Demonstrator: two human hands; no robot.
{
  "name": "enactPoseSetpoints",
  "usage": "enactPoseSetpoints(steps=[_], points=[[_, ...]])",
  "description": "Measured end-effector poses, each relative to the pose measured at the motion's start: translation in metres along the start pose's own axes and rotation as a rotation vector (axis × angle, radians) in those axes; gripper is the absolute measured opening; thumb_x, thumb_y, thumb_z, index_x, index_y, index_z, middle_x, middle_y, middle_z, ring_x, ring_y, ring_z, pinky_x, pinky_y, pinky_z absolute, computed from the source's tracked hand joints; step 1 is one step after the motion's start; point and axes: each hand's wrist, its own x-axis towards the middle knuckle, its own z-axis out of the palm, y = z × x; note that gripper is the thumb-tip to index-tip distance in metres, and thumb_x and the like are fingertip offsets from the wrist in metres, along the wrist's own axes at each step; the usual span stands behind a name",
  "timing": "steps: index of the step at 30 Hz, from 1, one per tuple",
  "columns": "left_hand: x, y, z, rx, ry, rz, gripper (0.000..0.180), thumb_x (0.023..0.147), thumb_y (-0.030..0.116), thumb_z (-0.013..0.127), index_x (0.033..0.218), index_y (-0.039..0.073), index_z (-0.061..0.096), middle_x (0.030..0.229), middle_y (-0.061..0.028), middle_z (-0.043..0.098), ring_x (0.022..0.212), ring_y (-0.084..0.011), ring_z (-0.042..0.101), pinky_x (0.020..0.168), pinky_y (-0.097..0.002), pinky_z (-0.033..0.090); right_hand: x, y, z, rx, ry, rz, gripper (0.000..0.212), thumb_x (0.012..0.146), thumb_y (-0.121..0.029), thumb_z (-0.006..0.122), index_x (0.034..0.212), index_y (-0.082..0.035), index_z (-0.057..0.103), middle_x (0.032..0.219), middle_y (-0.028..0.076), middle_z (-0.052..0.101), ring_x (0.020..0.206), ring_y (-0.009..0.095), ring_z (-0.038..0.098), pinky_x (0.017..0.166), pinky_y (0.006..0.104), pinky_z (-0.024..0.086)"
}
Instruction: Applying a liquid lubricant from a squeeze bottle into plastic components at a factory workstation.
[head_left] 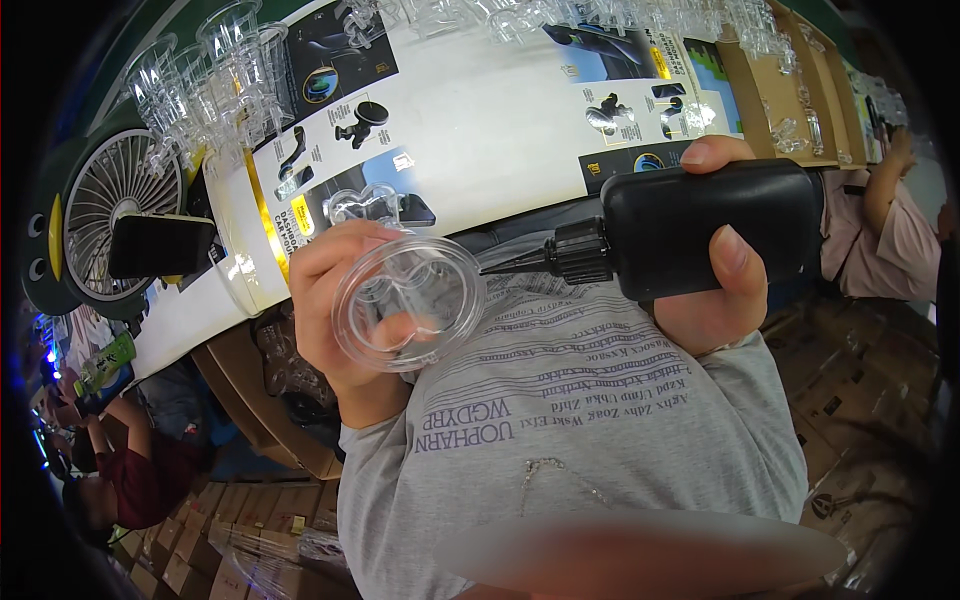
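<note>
My left hand (330, 305) is closed around a clear plastic piece (408, 262) with a wide round rim and a shaped stem behind it. The rim faces up toward me, and fingers show through the plastic. Lying sideways in my right hand (722, 300) is a black glue-type bottle (665, 225), gripped between thumb and fingers. Its ribbed black cap tapers to a thin nozzle (522, 262) that points left. The nozzle's tip is at the right side of the clear rim; whether it touches, I cannot tell. No liquid can be made out.
Clear plastic pieces (205, 90) stand stacked at the far left, with more along the table's far edge. A fan (125, 190) and a phone (160, 246) sit at left. Printed card sheets cover the white table (480, 130). A cardboard box (745, 95) holds clear parts at right. Other people sit on both sides.
</note>
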Motion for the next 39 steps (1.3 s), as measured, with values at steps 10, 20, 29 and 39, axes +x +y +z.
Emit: enactPoseSetpoints(steps=[10,20,29,39], points=[[-0.004,0.009,-0.001,0.108,-0.005,-0.126,0.059,0.072,0.047,0.065,0.105,-0.001,0.054,0.090,-0.0149,0.058,0.080,-0.0280,0.059,0.074,-0.0396,0.047,0.001,0.001,-0.002,-0.007,-0.007,-0.027,0.050,0.068,-0.023,0.061,0.108,0.004,0.050,0.098,0.014,0.056,0.084,0.018,0.059,0.073,0.0279,0.049],[-0.001,0.002,0.002,-0.041,-0.009,-0.037,0.049,0.079,0.044,0.060,0.102,0.003,0.047,0.088,-0.0155,0.060,0.081,-0.0271,0.059,0.077,-0.0386,0.045,0.002,0.004,0.000,0.042,-0.030,-0.029,0.049,0.069,-0.022,0.061,0.109,0.004,0.050,0.098,0.014,0.056,0.085,0.018,0.059,0.073,0.0278,0.050],[0.002,0.010,-0.003,0.028,-0.038,-0.105,0.047,0.082,0.044,0.056,0.095,-0.002,0.058,0.092,-0.0151,0.057,0.078,-0.0272,0.059,0.070,-0.0359,0.047,0.002,-0.002,-0.004,0.002,-0.096,0.036,0.047,0.069,-0.020,0.060,0.109,0.003,0.050,0.096,0.014,0.057,0.084,0.017,0.059,0.073,0.0269,0.049],[0.005,0.007,0.002,-0.186,0.022,-0.122,0.042,0.078,0.037,0.063,0.092,-0.002,0.057,0.084,-0.0176,0.062,0.077,-0.0284,0.061,0.070,-0.0373,0.047,0.005,0.000,-0.005,0.006,-0.141,0.010,0.046,0.070,-0.020,0.060,0.109,0.002,0.050,0.096,0.014,0.058,0.085,0.017,0.059,0.074,0.0273,0.049]])
